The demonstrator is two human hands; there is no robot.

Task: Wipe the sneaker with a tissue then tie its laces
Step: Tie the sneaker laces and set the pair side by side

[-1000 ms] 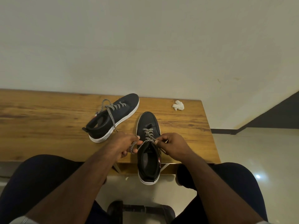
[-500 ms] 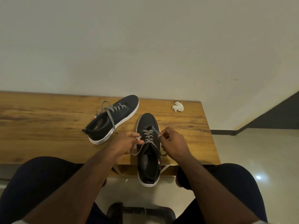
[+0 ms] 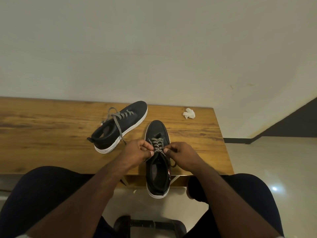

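A black sneaker (image 3: 157, 129) with a white sole lies toe-away on the wooden table (image 3: 51, 134), its heel hanging over the near edge. Its black-and-white patterned laces (image 3: 157, 144) cross over the tongue. My left hand (image 3: 137, 152) pinches one lace end at the left of the lacing, fingers curled. My right hand (image 3: 180, 152) pinches the other lace end at the right, close to the left hand. A crumpled white tissue (image 3: 189, 113) lies at the table's far right.
A second black sneaker (image 3: 120, 127) lies tilted to the left of the first, its laces loose. The wall stands right behind the table. My knees are under the near edge, and a dark dumbbell (image 3: 149, 226) sits on the floor between them.
Both hands have come closer together over the lacing, drawing the lace ends in toward the middle of the sneaker. The view has shifted slightly.
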